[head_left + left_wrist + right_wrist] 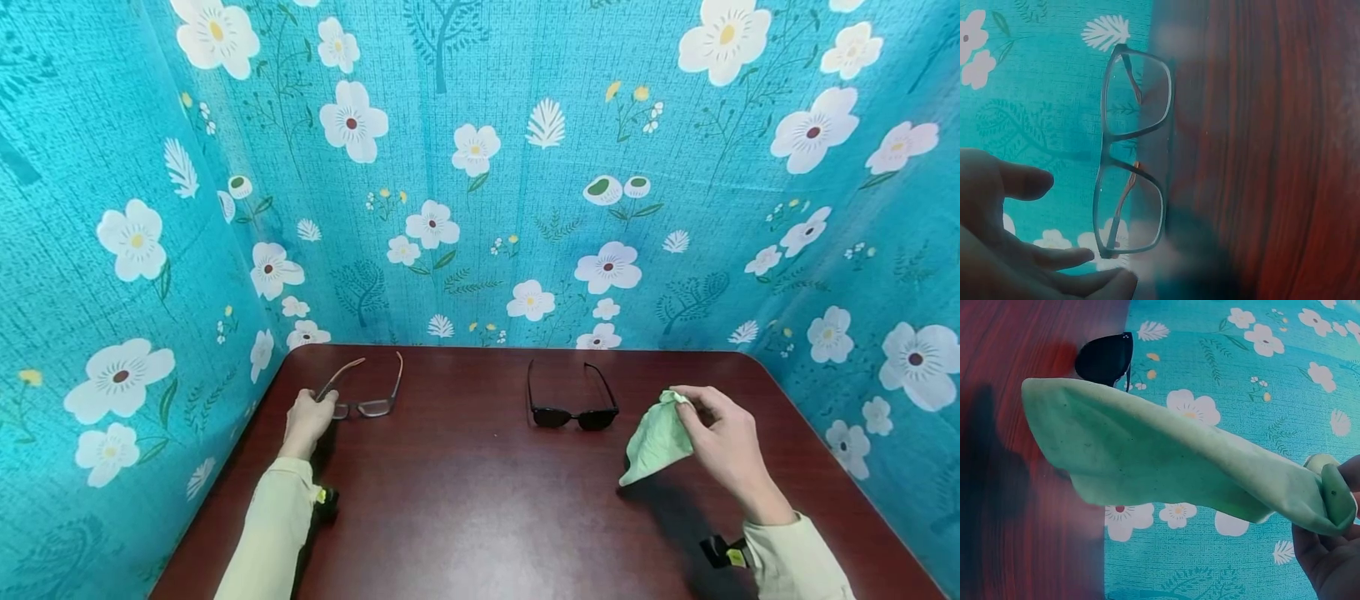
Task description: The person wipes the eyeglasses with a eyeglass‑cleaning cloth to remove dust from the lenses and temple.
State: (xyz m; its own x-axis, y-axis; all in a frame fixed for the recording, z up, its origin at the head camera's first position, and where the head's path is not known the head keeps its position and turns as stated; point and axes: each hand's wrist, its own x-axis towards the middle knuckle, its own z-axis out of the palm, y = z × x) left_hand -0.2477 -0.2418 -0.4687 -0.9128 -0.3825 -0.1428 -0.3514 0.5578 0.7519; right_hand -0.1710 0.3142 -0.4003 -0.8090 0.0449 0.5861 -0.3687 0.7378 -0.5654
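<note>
My left hand (309, 421) is at the left end of a pair of clear eyeglasses (375, 407), overlapping their left hinge in the head view. In the left wrist view, thumb and fingers stand apart beside the lower corner of the eyeglasses' dark frame (1107, 150), whose temples point to the back. At the right, my right hand (726, 437) pinches a light green cloth (657, 442) by its gathered top corner. The cloth hangs down in a fold toward the table, as the cloth (1147, 453) in the right wrist view also shows.
Black sunglasses (574, 418) lie on the dark red-brown table (480, 500), temples unfolded toward the back, left of the cloth. A blue floral curtain (480, 167) surrounds the table's back and sides. Both sleeves carry small dark wrist devices.
</note>
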